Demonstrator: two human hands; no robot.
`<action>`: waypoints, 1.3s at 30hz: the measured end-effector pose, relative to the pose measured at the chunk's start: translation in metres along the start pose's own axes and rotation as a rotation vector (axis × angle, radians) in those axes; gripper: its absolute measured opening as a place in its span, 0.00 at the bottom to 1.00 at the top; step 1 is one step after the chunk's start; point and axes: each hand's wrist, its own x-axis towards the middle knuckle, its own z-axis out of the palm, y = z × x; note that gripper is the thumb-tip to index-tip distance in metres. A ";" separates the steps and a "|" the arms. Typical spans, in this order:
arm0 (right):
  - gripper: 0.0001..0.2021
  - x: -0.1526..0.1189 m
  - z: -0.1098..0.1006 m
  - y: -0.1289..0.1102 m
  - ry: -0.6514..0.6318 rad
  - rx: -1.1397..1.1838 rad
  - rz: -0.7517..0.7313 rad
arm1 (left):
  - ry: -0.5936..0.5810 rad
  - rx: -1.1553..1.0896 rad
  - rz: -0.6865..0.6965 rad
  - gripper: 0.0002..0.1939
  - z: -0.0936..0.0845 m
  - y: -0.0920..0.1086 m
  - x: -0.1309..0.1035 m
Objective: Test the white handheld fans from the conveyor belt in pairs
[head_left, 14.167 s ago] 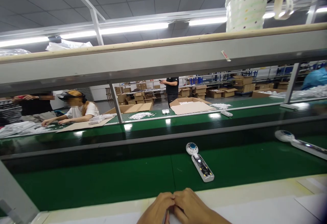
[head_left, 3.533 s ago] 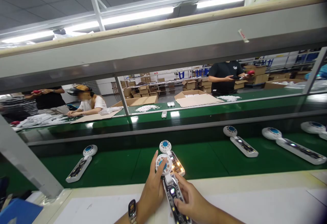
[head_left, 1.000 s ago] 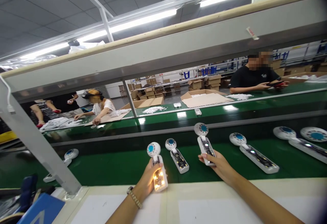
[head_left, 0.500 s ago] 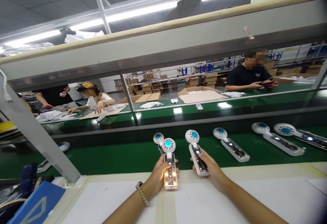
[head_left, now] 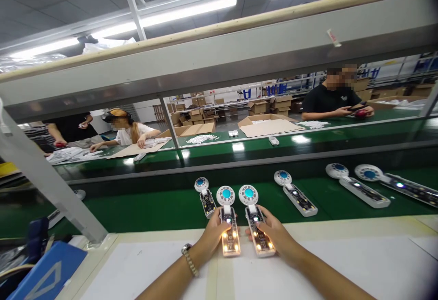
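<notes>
Fingers of the left hand [head_left: 211, 237] wrap a glowing device [head_left: 231, 218], lower centre of the frame; those of the right hand [head_left: 278, 237] clasp a second glowing device [head_left: 255, 218] just beside it. Similar devices [head_left: 301, 200] lie at frame right on green belt [head_left: 147, 211].

The left hand [head_left: 212, 235] holds a white gadget [head_left: 230, 235] with a round top [head_left: 225, 195], and the right hand [head_left: 278, 235] holds a second gadget [head_left: 255, 229] just beside it. Yellow lights [head_left: 226, 247] glow in both. More gadgets [head_left: 301, 201] lie on the green belt [head_left: 153, 213]. A person in black [head_left: 318, 102] is farther back.
</notes>
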 end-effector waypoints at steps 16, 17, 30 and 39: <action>0.32 0.006 -0.006 0.005 -0.015 -0.057 -0.077 | -0.020 -0.054 -0.042 0.22 0.002 0.009 -0.004; 0.31 0.006 -0.006 0.005 -0.012 -0.066 -0.091 | -0.020 -0.061 -0.038 0.22 0.002 0.008 -0.004; 0.35 0.006 -0.003 0.002 0.007 0.017 -0.031 | -0.015 -0.084 -0.053 0.22 0.000 0.006 -0.002; 0.37 0.011 -0.005 0.008 -0.007 0.046 -0.047 | -0.006 -0.093 -0.031 0.22 0.003 0.005 -0.002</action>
